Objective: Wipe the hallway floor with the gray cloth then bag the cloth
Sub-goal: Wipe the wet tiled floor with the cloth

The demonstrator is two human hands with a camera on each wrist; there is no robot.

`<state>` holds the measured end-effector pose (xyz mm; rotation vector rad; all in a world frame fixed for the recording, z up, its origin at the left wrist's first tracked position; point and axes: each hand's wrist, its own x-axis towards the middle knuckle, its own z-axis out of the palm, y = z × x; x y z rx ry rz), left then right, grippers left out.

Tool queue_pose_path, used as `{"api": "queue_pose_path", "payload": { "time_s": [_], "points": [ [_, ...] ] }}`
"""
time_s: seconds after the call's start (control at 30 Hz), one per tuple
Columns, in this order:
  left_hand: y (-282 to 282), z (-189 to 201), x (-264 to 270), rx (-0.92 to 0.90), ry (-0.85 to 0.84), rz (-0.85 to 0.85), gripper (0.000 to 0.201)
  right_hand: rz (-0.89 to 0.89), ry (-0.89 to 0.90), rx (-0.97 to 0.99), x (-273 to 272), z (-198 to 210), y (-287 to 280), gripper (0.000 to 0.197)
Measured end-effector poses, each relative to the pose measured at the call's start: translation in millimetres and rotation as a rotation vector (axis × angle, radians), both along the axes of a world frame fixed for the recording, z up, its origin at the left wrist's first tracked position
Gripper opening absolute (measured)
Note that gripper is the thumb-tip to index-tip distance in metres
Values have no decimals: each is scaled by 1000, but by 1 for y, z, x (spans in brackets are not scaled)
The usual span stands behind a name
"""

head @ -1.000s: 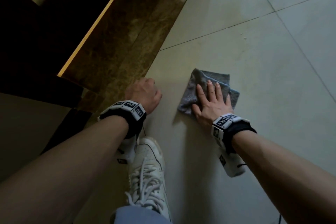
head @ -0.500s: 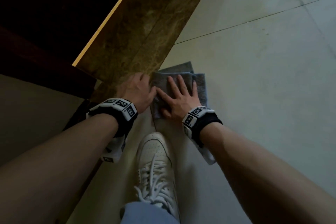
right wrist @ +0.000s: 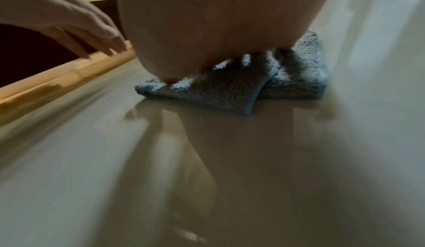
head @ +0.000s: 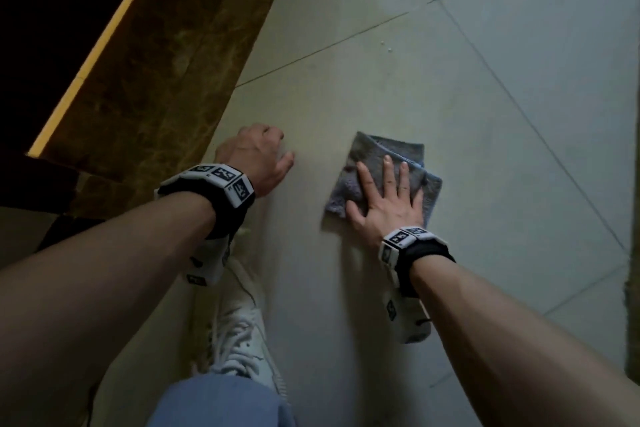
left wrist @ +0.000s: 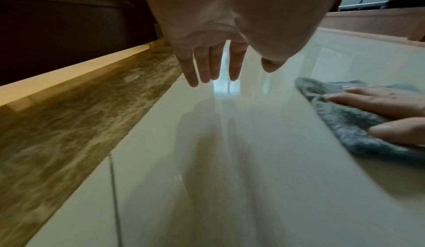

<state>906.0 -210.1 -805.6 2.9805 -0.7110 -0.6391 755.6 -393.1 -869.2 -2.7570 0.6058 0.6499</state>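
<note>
since half a second earlier, the cloth [head: 381, 177] had slid right from the marble border to mid-frame on the floor [head: 485, 114]. right hand [head: 388, 204] pressed it flat, fingers straight; left hand [head: 256, 156] braced, holding nothing. wiping step; next, another stroke. no bag seen. wristband markers unreadable.

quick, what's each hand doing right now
Left hand: open, holds nothing, fingers pointing down at the floor.
Right hand: open, flat, pressing the gray cloth onto the floor.
</note>
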Motion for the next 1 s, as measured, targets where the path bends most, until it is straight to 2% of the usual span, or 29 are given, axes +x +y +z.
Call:
{"api": "queue_pose_path", "payload": {
  "time_s": [0.17, 0.3, 0.4, 0.53, 0.63, 0.87, 1.0],
  "points": [
    [-31, 7, -9, 31, -9, -55, 52, -212, 73, 0, -34, 5, -48, 76],
    [-43, 6, -21, 36, 13, -132, 53, -257, 61, 11, -19, -1, -29, 79],
    [-38, 2, -25, 70, 16, -180, 54, -102, 43, 38, 1, -1, -1, 83],
    [-30, -4, -23, 119, 13, -247, 54, 184, 38, 67, 17, 0, 35, 77],
    [-30, -5, -17, 151, 16, -267, 54, 252, 42, 54, 16, -5, 43, 74],
    [-65, -8, -16, 156, 24, -336, 52, 217, 29, 2, -16, -10, -6, 76],
    [-101, -13, -33, 129, 67, -359, 51, 18, 58, -55, -70, -9, -78, 75]
  ]
}}
